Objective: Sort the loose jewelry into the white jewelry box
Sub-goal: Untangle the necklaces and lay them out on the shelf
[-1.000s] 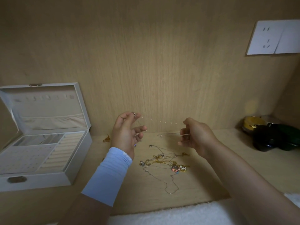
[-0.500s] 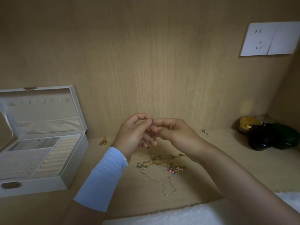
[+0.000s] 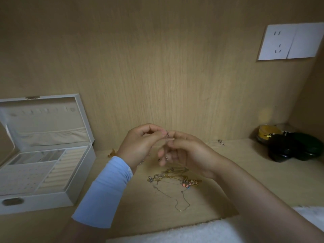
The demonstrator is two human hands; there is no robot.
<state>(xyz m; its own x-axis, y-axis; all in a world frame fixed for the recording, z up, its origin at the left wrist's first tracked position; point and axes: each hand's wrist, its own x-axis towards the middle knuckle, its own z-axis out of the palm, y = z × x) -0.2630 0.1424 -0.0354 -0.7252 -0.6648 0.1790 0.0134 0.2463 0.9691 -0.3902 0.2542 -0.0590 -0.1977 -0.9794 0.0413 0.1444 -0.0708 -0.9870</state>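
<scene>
Our left hand [image 3: 140, 146] and right hand [image 3: 191, 155] pinch a fine chain [image 3: 167, 136]: light, limp, tangle-prone, we judge; hold its ends.

Jewelry box [image 3: 43, 200] open left; chains [image 3: 173, 177] apparently tangled, centre.

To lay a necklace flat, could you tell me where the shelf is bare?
Bare wood: between the dark jars and the right forearm; between the white jewelry box and the left sleeve. Crowded: the necklace tangle by the left hand and right hand, pinching a thin chain.
</scene>
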